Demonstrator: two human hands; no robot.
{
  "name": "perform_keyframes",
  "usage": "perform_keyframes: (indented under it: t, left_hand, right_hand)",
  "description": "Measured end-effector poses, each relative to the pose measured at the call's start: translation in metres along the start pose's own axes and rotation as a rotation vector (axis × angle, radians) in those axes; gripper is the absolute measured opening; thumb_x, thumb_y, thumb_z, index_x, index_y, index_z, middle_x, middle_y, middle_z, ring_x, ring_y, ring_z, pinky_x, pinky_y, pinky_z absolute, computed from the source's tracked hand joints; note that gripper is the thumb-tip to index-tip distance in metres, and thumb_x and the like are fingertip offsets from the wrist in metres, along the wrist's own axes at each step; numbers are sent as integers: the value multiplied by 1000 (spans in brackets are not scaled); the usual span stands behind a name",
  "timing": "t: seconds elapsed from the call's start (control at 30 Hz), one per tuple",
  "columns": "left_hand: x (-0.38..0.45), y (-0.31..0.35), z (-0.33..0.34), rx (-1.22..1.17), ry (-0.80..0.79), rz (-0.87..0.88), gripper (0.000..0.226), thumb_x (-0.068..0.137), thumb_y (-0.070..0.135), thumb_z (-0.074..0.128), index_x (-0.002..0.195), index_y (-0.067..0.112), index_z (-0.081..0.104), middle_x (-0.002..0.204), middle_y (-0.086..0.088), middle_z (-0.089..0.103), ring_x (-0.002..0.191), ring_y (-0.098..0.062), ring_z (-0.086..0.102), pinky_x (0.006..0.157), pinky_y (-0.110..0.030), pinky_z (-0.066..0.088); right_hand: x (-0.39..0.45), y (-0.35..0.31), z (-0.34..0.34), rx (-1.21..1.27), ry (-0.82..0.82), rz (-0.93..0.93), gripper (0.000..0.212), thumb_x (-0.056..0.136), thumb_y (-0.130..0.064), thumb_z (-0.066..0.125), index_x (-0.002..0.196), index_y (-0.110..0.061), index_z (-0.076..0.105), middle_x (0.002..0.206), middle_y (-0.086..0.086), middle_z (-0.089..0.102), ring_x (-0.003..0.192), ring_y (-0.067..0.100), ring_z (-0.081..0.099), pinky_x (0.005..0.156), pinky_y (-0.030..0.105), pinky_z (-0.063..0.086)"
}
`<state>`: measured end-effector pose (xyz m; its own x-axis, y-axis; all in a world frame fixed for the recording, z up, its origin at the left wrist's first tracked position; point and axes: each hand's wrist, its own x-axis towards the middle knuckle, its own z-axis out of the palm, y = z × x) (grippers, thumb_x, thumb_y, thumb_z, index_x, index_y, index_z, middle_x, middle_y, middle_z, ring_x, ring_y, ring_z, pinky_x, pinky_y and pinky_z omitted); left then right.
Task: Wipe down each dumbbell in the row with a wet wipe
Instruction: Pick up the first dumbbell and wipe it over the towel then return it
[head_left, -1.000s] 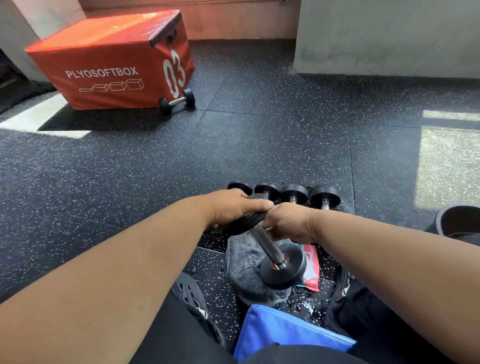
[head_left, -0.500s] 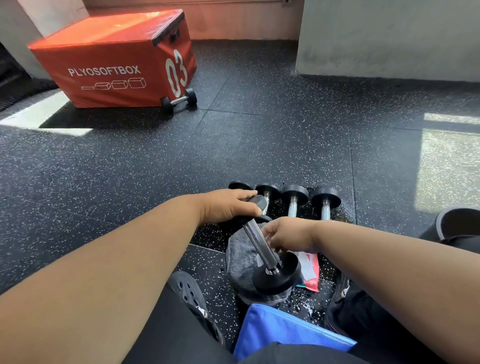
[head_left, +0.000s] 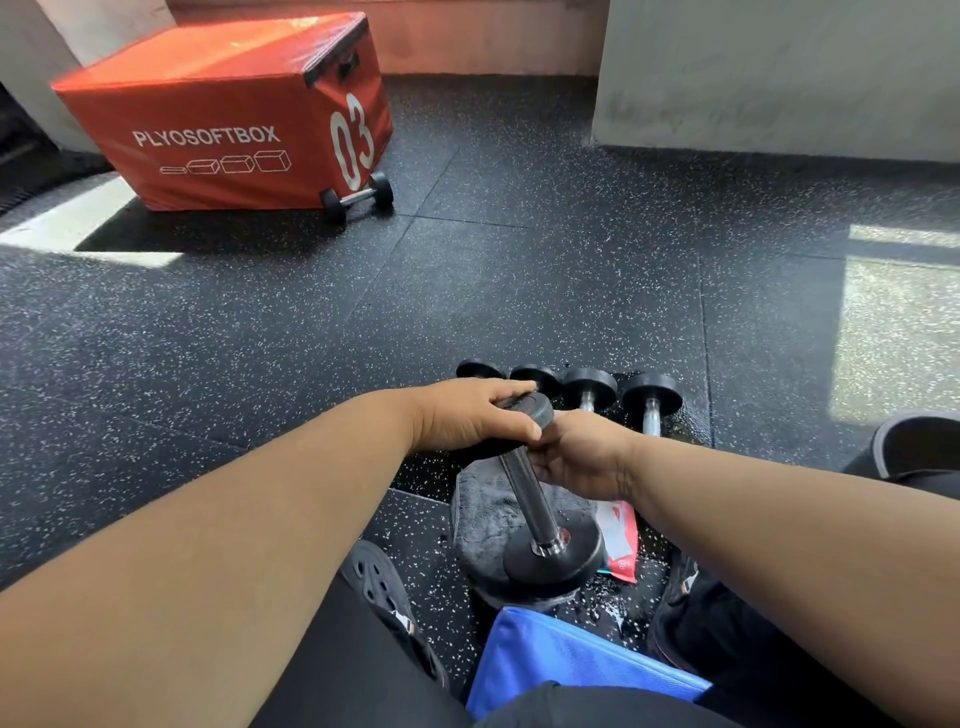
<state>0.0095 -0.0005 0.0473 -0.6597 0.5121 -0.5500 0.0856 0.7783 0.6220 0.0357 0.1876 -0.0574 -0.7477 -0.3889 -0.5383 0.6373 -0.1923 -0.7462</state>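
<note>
Six dumbbells show in all: one held dumbbell (head_left: 535, 493) standing tilted on a single grey towel (head_left: 483, 519), four dumbbells in the row (head_left: 589, 389) behind it, and one lone dumbbell (head_left: 357, 197) beside the one red plyo box (head_left: 218, 119). Two hands are in view, the left hand (head_left: 467, 421) and the right hand (head_left: 582, 457). There is also one red and white wipe packet (head_left: 621, 540), one blue pad (head_left: 571, 665) and one black perforated shoe (head_left: 379, 587).
</note>
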Motion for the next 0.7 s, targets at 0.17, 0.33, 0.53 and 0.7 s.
perform_keyframes:
  t: [0.17, 0.33, 0.53, 0.7]
  left_hand:
    - [-1, 0, -1, -7, 14, -3, 98, 72, 67, 71, 163, 46, 40, 157, 11, 52, 137, -12, 52, 115, -32, 37]
    - [0, -6, -2, -4, 26, -28, 105, 63, 76, 70, 161, 50, 42, 159, 10, 52, 138, -14, 53, 123, -41, 37]
    - [-1, -8, -4, -32, 37, -28, 108, 60, 78, 70, 160, 49, 43, 160, 9, 51, 137, -15, 54, 121, -41, 39]
    - [-3, -9, -3, -57, 33, -31, 102, 64, 73, 73, 159, 49, 44, 153, 8, 57, 130, -13, 59, 116, -39, 45]
  right_hand:
    - [2, 2, -3, -132, -10, 117, 18, 99, -7, 51, 104, -14, 66, 82, 1, 55, 68, 11, 47, 64, 25, 40]
    - [-2, -3, -3, -425, 87, 138, 20, 89, 3, 51, 94, -4, 69, 79, 13, 62, 56, 16, 54, 52, 25, 40]
    - [-11, -2, -18, -950, -82, 164, 54, 81, 19, 46, 72, -25, 76, 76, -2, 70, 69, 13, 64, 64, 26, 53]
    - [-13, -3, -22, -1040, -186, 197, 46, 85, 18, 63, 91, -26, 76, 86, -3, 75, 80, 11, 69, 73, 26, 55]
